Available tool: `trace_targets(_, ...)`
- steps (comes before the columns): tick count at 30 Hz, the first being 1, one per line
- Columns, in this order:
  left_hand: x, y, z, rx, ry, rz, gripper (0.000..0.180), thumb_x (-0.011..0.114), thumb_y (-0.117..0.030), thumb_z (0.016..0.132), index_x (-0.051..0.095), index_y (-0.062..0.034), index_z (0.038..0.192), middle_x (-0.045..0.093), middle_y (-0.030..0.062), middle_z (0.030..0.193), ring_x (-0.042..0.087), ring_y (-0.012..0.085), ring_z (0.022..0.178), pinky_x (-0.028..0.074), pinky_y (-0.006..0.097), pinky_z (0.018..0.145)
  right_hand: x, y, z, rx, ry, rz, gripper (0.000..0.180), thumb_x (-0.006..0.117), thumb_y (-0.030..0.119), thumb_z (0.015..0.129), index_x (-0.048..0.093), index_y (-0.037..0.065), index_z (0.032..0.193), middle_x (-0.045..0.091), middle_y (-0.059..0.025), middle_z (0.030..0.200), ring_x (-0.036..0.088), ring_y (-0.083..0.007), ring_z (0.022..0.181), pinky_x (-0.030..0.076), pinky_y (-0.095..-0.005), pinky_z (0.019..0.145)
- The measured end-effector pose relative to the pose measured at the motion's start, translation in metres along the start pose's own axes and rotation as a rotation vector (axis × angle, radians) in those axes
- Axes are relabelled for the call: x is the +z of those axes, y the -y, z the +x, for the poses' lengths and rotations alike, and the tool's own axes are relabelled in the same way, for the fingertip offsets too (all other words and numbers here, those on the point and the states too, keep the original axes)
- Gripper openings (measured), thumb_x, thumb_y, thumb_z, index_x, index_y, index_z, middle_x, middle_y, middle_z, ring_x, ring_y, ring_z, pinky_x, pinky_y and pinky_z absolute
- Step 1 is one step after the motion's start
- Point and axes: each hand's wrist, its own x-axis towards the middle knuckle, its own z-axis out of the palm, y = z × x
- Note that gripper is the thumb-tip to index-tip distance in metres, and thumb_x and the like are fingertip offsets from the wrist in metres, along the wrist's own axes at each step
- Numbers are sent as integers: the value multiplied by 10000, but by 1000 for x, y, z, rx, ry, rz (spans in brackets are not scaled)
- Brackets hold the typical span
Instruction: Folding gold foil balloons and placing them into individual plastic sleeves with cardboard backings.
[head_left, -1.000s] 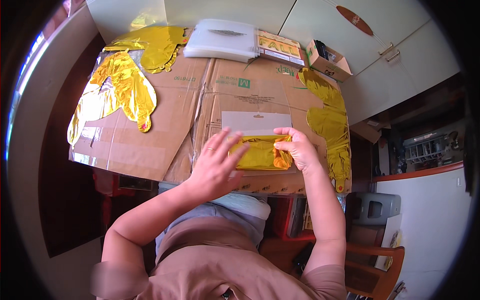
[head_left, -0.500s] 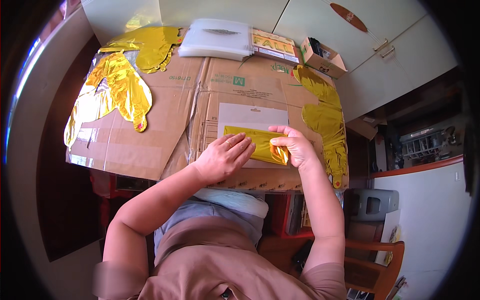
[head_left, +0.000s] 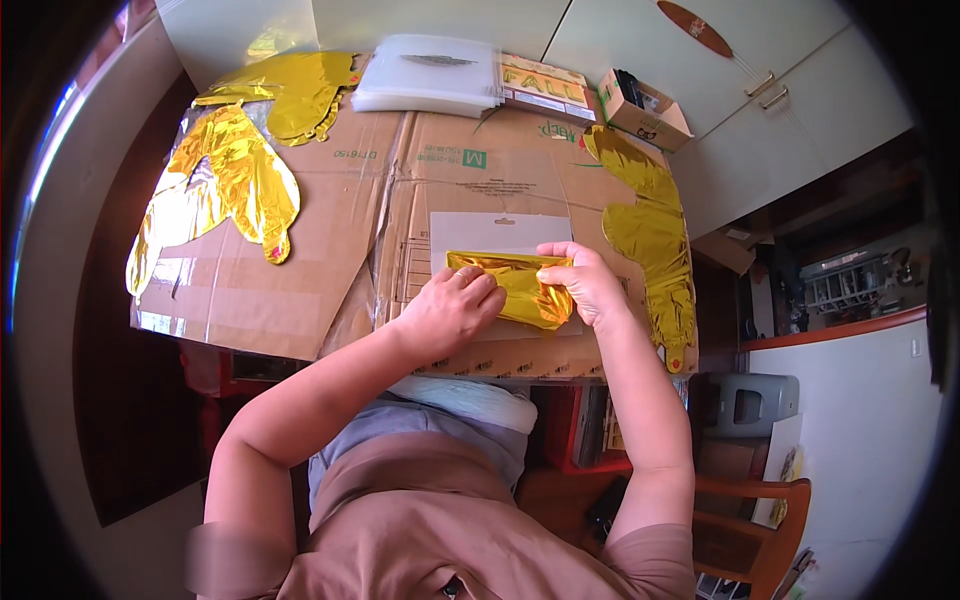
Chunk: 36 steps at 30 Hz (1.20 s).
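A folded gold foil balloon [head_left: 520, 285] lies over a white card [head_left: 500, 232] with a hanging slot, on the cardboard-topped table. My left hand [head_left: 455, 312] has its fingers curled on the balloon's left end, gripping the foil. At the other end, my right hand [head_left: 585, 285] pinches the foil between thumb and fingers, and its lower right corner is crumpled. The card's lower part is mostly covered by the balloon and my left hand.
Flat gold foil balloons lie at the left [head_left: 235, 175], far left [head_left: 305, 95] and right edge [head_left: 648, 240] of the cardboard [head_left: 330, 215]. Along the back stand a stack of clear plastic sleeves [head_left: 425, 80], a printed box [head_left: 545, 92] and an open small carton [head_left: 645, 115] with dark items.
My left hand has gone from lying flat on the foil to curled fingers gripping it. The balloon's upper edge is now lifted and wrinkled between both hands.
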Motion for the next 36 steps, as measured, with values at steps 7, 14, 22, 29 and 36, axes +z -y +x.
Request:
trace_targets(7,-2,4,-2,35,-40,-27,375,597,-162,843,593,-53,1201,609,93,1136,606,263,1032,493,387,857,0,2,-2,20,19,-42,393,678,-47,834,598,-16,1217,667,-92,972,673,-148,815,578,-288,740)
trace_targets(14,-13,18,6,242,-321,85,342,612,-184,839,603,-117,1174,598,50,1109,587,212,981,467,369,831,-6,10,-6,43,76,157,401,675,-41,837,580,-25,1226,679,-94,918,691,-156,771,568,-280,704)
trace_targets(22,-19,32,5,320,-429,141,303,654,-214,782,645,-141,1076,602,4,1047,572,174,917,447,346,773,-8,9,-7,39,136,298,399,660,-48,860,570,-21,1248,682,-99,992,694,-149,837,579,-279,768)
trace_targets(29,-20,29,5,291,-462,185,291,662,-219,764,652,-153,1048,600,-19,1021,539,158,878,430,324,711,-6,4,-7,33,212,450,406,658,-48,874,564,-4,1267,682,-106,1022,696,-151,833,585,-282,772)
trace_targets(36,-21,25,4,262,-443,211,268,654,-220,776,643,-151,1035,591,-29,990,536,147,843,432,314,700,-12,2,-5,-26,269,440,402,653,-52,877,564,7,1264,682,-107,1022,693,-135,817,592,-269,744)
